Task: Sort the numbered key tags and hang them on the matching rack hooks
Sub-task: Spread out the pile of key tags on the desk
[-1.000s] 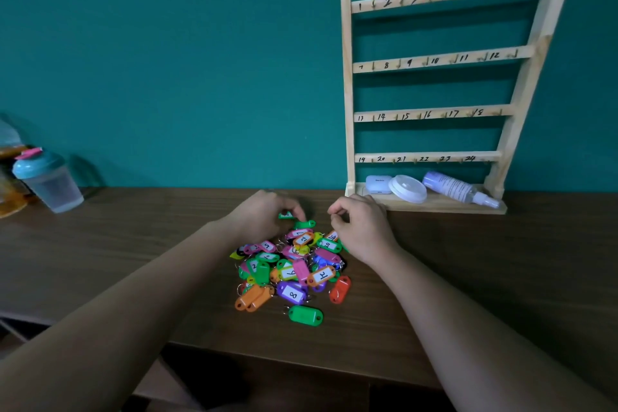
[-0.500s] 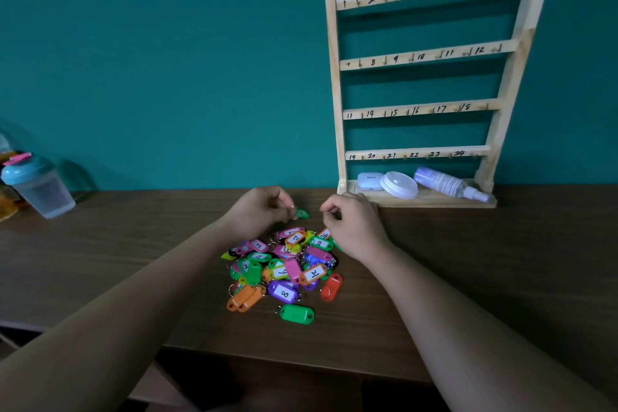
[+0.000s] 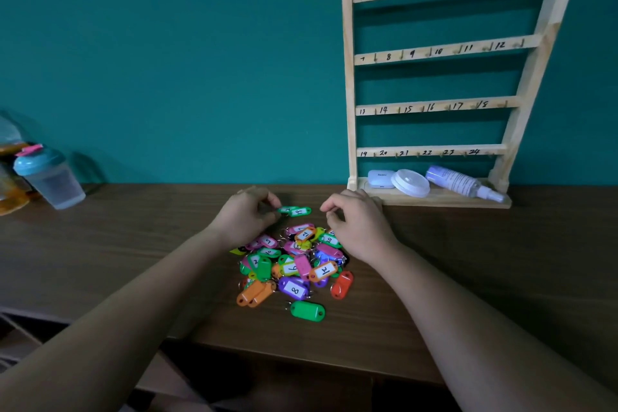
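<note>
While left hand (image 3: 245,219) pinches it, tag (image 3: 298,211) points right.

Wall (image 3: 167,60): plain teal.
Tabletop (image 3: 468,261): dark brown wood grain.
Rack (image 3: 348,77): pale bare wood, black handwritten numbers.
Key tags (image 3: 294,289): green, orange, purple, pink, red, yellow; white number labels.
Far tag (image 3: 299,211): green, white label.
Round lid (image 3: 410,182): white.
Spray bottle (image 3: 458,181): white, lilac print.
Cup (image 3: 53,181): cloudy clear, light blue lid, pink tab.
</note>
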Tool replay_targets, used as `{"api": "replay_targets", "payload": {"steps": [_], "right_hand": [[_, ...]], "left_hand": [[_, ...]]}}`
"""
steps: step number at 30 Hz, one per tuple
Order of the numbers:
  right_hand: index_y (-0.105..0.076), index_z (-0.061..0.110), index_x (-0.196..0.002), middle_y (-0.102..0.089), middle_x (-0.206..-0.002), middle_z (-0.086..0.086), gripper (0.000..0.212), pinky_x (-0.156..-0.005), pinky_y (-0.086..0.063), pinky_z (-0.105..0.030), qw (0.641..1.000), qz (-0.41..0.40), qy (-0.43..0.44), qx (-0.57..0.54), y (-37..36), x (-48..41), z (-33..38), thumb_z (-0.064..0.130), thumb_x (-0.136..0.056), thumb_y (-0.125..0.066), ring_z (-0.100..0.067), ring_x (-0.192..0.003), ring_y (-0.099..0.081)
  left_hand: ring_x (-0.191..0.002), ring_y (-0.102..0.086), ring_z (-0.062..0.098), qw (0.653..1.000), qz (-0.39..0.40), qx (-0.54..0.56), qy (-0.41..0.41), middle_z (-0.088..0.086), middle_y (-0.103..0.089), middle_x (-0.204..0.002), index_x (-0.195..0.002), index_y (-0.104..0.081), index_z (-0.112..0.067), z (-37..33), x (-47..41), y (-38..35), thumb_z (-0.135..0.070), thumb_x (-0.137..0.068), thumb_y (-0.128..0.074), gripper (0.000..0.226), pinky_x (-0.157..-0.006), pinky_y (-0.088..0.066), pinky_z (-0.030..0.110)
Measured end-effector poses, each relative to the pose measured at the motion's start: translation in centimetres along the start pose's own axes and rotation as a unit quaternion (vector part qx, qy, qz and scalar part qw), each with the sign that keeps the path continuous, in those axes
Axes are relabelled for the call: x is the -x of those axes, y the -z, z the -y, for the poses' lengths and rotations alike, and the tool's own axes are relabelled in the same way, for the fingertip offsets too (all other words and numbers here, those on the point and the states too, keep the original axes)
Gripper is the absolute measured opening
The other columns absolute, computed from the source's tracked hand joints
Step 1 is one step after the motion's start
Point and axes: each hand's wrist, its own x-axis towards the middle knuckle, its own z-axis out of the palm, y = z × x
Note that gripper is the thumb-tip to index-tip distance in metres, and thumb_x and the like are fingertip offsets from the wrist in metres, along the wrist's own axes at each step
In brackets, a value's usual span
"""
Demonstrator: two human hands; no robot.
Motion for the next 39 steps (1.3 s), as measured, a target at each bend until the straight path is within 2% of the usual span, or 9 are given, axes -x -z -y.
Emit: {"api": "replay_targets", "payload": {"steps": [8,13,19,22,24,25,29,32,39], "right_hand": [[-0.074,0.036,-0.127,-0.069,-0.131,0.020,0.038,-0.108,-0.034,-0.041,0.986,0.138,0.098,0.006,-0.5,0.8,2.6,0.014,-0.106,-0.051,-0.005,-0.127,-0.050],[-0.063,0.033,-0.145,-0.061,-0.145,0.014,0.042,-0.116,-0.030,-0.044,0.982,0.175,0.064,0.039,-0.5,1.0,2.7,0.020,-0.111,-0.042,-0.009,-0.138,-0.046],[-0.042,0.022,-0.162,-0.062,-0.148,0.006,0.050,-0.125,-0.030,-0.047,0.989,0.146,-0.019,0.004,0.1,0.8,3.0,0.017,-0.112,-0.044,-0.016,-0.142,-0.047],[-0.038,0.021,-0.164,-0.063,-0.148,0.004,0.055,-0.117,-0.043,-0.042,0.992,0.121,-0.036,-0.001,0.2,0.8,2.7,0.014,-0.110,-0.049,-0.015,-0.131,-0.058],[-0.036,0.021,-0.165,-0.061,-0.149,0.002,0.058,-0.096,-0.054,-0.031,0.993,0.104,-0.052,-0.033,0.3,0.7,2.4,0.011,-0.109,-0.050,-0.011,-0.111,-0.064],[-0.037,0.021,-0.164,-0.060,-0.150,0.002,0.059,-0.092,-0.054,-0.030,0.993,0.092,-0.057,-0.036,0.3,0.6,2.3,0.011,-0.109,-0.051,-0.012,-0.109,-0.066],[-0.057,0.023,-0.150,-0.066,-0.143,0.005,0.046,-0.120,-0.035,-0.041,0.996,0.071,-0.031,0.043,0.3,0.4,1.8,0.011,-0.106,-0.054,-0.017,-0.133,-0.058],[-0.069,0.028,-0.137,-0.068,-0.136,0.008,0.038,-0.116,-0.032,-0.039,0.992,0.101,-0.024,0.072,0.2,0.5,1.5,0.013,-0.106,-0.054,-0.016,-0.129,-0.057],[-0.071,0.024,-0.137,-0.067,-0.135,0.005,0.036,-0.118,-0.032,-0.041,0.987,0.089,-0.036,0.125,0.1,0.3,1.1,0.018,-0.105,-0.055,-0.017,-0.129,-0.055]], "left_hand": [[-0.111,-0.054,0.007,0.997,-0.068,0.003,-0.023,-0.022,-0.066,-0.111,-0.111,-0.073,-0.037,3.3,5.3,-0.2,-0.012,-0.099,-0.060,0.031,-0.097,-0.044,0.033],[-0.111,-0.055,0.007,0.991,-0.125,0.047,0.002,-0.021,-0.067,-0.109,-0.113,-0.073,-0.034,4.3,6.3,-0.3,-0.014,-0.101,-0.054,0.030,-0.098,-0.045,0.034],[-0.114,-0.060,0.010,0.992,-0.089,0.070,0.059,-0.010,-0.069,-0.116,-0.120,-0.069,-0.033,4.1,6.4,-0.8,-0.010,-0.100,-0.053,0.034,-0.099,-0.047,0.031],[-0.111,-0.062,0.014,0.990,-0.091,0.077,0.079,-0.005,-0.069,-0.117,-0.121,-0.067,-0.033,4.2,6.3,-0.8,-0.010,-0.099,-0.052,0.035,-0.095,-0.046,0.030],[-0.109,-0.061,0.015,0.990,-0.088,0.072,0.083,-0.003,-0.067,-0.118,-0.125,-0.066,-0.033,4.1,6.3,-0.8,-0.011,-0.099,-0.053,0.036,-0.095,-0.047,0.032],[-0.110,-0.061,0.015,0.991,-0.084,0.068,0.083,-0.004,-0.067,-0.120,-0.126,-0.066,-0.033,4.1,6.2,-0.8,-0.013,-0.099,-0.054,0.036,-0.097,-0.049,0.035],[-0.113,-0.051,0.010,0.996,-0.088,-0.019,-0.002,-0.018,-0.060,-0.117,-0.128,-0.064,-0.036,3.5,6.5,-1.0,-0.029,-0.095,-0.044,0.040,-0.098,-0.043,0.044],[-0.125,-0.047,0.005,0.993,-0.083,-0.052,-0.059,-0.025,-0.057,-0.132,-0.130,-0.064,-0.042,2.4,6.5,-1.2,-0.035,-0.096,-0.041,0.041,-0.095,-0.036,0.039],[-0.138,-0.037,-0.002,0.988,-0.001,-0.090,-0.124,-0.032,-0.047,-0.150,-0.145,-0.053,-0.051,1.0,5.1,-2.1,-0.041,-0.108,-0.036,0.042,-0.100,-0.033,0.037]]}}
